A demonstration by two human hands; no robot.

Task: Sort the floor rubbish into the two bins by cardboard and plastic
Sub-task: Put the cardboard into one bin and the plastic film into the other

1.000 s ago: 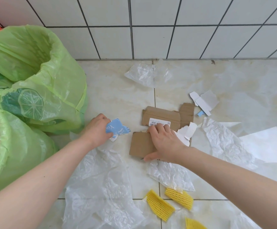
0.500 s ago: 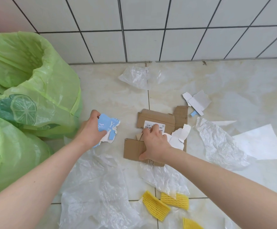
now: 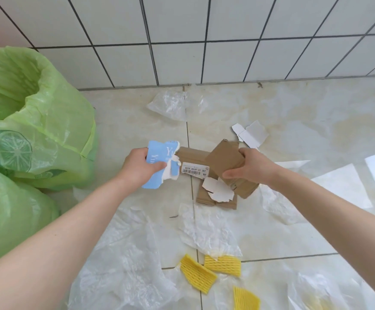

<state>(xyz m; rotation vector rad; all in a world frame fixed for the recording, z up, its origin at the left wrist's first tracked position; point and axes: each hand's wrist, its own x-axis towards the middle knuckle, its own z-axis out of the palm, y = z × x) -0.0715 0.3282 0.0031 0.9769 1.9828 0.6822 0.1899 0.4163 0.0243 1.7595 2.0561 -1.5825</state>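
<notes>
Two green bins (image 3: 37, 130) crowd the frame's left edge; bare floor (image 3: 137, 130) lies between them and the hands. At centre, the left hand (image 3: 140, 167) grips a torn blue card (image 3: 159, 162), long axis upright; the right hand (image 3: 252, 167) grasps brown cardboard (image 3: 224, 159), tilted toward upper right

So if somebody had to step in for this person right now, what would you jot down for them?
Left hand grips a torn blue card piece.
Right hand grips a brown cardboard piece, lifted off the floor.
More brown cardboard with a label lies beneath, and white card scraps behind.
Two green-lined bins stand at the left.
Left to do: bin both held pieces, then the clear plastic sheets and yellow foam nets.
</notes>
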